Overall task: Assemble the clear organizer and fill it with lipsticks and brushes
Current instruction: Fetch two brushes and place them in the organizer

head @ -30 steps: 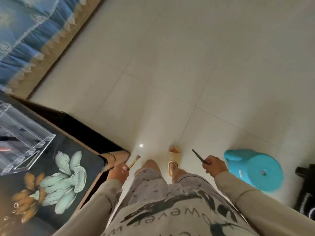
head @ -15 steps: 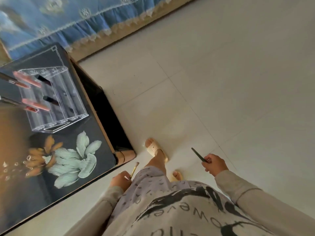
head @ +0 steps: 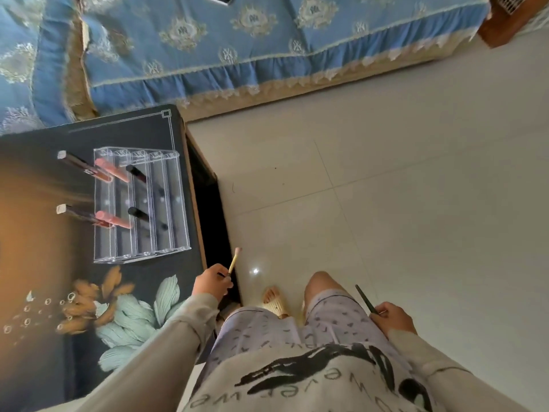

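Observation:
The clear organizer stands on the dark flowered table at the left, with several lipsticks sticking out of its left compartments. My left hand hovers over the table's right edge, just below the organizer, shut on a gold-handled brush whose pale tip points up. My right hand is low at the right, beside my leg and over the floor, shut on a thin dark brush that slants up to the left.
A sofa with a blue patterned cover runs along the top. Pale floor tiles fill the right side. My sandalled foot stands close to the table's corner. A wooden furniture piece is at the top right.
The view has swung left, so the table and organizer sit nearer the middle and the sofa fills the top. My left hand with its brush has risen to the table's edge.

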Demonstrator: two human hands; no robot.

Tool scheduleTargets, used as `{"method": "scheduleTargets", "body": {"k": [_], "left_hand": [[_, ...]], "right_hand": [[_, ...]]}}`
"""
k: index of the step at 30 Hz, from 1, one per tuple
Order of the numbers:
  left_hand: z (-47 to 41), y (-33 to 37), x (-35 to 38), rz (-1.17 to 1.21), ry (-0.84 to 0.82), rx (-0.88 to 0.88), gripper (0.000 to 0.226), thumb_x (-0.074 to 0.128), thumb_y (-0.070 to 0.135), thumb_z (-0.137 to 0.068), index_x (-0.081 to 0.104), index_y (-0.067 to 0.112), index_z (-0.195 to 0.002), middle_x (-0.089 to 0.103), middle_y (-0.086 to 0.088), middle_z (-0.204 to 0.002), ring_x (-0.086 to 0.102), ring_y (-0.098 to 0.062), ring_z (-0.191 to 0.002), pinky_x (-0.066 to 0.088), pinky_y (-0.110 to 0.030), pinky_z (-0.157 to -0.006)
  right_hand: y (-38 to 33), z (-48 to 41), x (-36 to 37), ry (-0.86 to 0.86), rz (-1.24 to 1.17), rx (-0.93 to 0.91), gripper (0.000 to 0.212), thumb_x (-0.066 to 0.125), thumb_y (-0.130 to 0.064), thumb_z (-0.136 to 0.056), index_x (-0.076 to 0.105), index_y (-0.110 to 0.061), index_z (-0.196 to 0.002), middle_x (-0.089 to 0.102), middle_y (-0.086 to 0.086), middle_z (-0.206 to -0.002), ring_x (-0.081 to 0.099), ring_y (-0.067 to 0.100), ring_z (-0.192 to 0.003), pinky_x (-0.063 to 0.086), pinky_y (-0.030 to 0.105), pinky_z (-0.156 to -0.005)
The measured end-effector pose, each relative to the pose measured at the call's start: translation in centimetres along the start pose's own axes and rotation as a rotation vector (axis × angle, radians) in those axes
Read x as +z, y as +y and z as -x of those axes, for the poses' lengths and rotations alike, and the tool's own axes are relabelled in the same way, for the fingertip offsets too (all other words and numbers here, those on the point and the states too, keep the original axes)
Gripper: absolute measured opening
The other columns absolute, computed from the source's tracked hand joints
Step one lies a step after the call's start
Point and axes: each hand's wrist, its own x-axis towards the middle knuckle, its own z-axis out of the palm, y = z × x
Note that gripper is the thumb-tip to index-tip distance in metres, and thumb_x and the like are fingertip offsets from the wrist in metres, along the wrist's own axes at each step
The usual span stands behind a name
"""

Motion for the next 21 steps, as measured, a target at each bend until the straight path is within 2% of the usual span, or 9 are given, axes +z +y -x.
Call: {"method": "scheduleTargets", "body": {"k": [2,5,8,12,14,15,17,19,21], "left_hand": [[-1.1,1.1,-0.6,0.032,0.012,-0.023,0.009,0.051,0.005,-0.087,0.052,0.014,-0.085,0.063,-0.003,-0.073,0.051,-0.007,-0.049,0.037,-0.005,-0.038],[-2.2,2.2,-1.0,0.126,0.055,-0.098,0.009,0.051,0.005,-0.087,0.053,0.013,-0.083,0.063,-0.004,-0.071,0.051,-0.008,-0.048,0.037,-0.005,-0.035],[-2.6,2.9,-0.7,0.219,0.092,-0.22,0.02,0.052,0.004,-0.087,0.05,0.018,-0.072,0.062,-0.002,-0.068,0.052,-0.011,-0.049,0.04,-0.016,-0.047],[-2.1,4.0,1.2,0.317,0.129,-0.394,0.028,0.054,0.003,-0.084,0.048,0.02,-0.063,0.061,-0.007,-0.074,0.053,-0.021,-0.06,0.041,-0.024,-0.064],[-1.6,4.7,2.5,0.35,0.128,-0.454,0.031,0.054,0.004,-0.084,0.047,0.022,-0.061,0.058,-0.005,-0.07,0.051,-0.019,-0.059,0.038,-0.023,-0.066],[-1.3,5.1,3.0,0.376,0.125,-0.475,0.026,0.053,0.003,-0.085,0.05,0.019,-0.064,0.058,-0.005,-0.071,0.051,-0.019,-0.059,0.038,-0.023,-0.067],[-0.9,6.0,3.8,0.409,0.121,-0.52,0.013,0.052,0.004,-0.086,0.057,0.012,-0.076,0.058,-0.006,-0.079,0.051,-0.02,-0.071,0.037,-0.023,-0.071],[-0.7,6.7,4.4,0.442,0.116,-0.558,0.022,0.052,0.006,-0.086,0.053,0.017,-0.067,0.056,-0.007,-0.078,0.047,-0.019,-0.078,0.033,-0.021,-0.071],[-0.9,7.2,4.8,0.511,0.137,-0.59,0.035,0.053,0.005,-0.085,0.044,0.023,-0.057,0.052,-0.003,-0.064,0.047,-0.019,-0.075,0.032,-0.021,-0.064]], "right_hand": [[-2.1,-1.8,-1.3,-0.01,0.039,-0.02,0.02,0.06,-0.008,-0.084,0.061,0.002,-0.101,0.067,0.019,-0.105,0.06,0.03,-0.091,0.045,0.031,-0.082],[-5.8,-4.8,-3.5,-0.05,0.123,-0.078,0.014,0.058,-0.006,-0.085,0.06,0.002,-0.097,0.067,0.022,-0.103,0.057,0.027,-0.075,0.049,0.034,-0.079],[-10.9,-8.4,-6.4,-0.096,0.255,-0.163,0.02,0.057,-0.005,-0.086,0.06,0.004,-0.103,0.068,0.022,-0.101,0.056,0.024,-0.073,0.049,0.032,-0.076],[-18.9,-12.2,-9.4,-0.082,0.297,-0.265,0.019,0.055,-0.004,-0.085,0.063,0.006,-0.099,0.065,0.019,-0.08,0.058,0.025,-0.071,0.048,0.034,-0.07],[-22.8,-13.7,-10.1,-0.092,0.346,-0.351,0.018,0.055,-0.006,-0.085,0.063,0.004,-0.098,0.065,0.018,-0.078,0.057,0.023,-0.07,0.046,0.03,-0.068],[-24.4,-14.1,-10.3,-0.098,0.346,-0.388,0.017,0.056,-0.006,-0.085,0.063,0.003,-0.098,0.064,0.016,-0.074,0.057,0.023,-0.066,0.045,0.03,-0.066],[-27.7,-15.0,-10.3,-0.129,0.327,-0.44,0.018,0.057,-0.004,-0.084,0.063,0.003,-0.1,0.061,0.011,-0.068,0.054,0.02,-0.055,0.043,0.027,-0.059],[-30.3,-15.7,-9.9,-0.16,0.348,-0.47,0.02,0.058,-0.003,-0.083,0.062,0.004,-0.101,0.06,0.012,-0.073,0.052,0.018,-0.052,0.04,0.022,-0.056],[-32.3,-16.2,-9.4,-0.191,0.386,-0.495,0.021,0.059,-0.003,-0.083,0.061,0.004,-0.102,0.06,0.012,-0.074,0.051,0.015,-0.051,0.041,0.02,-0.054]]}}
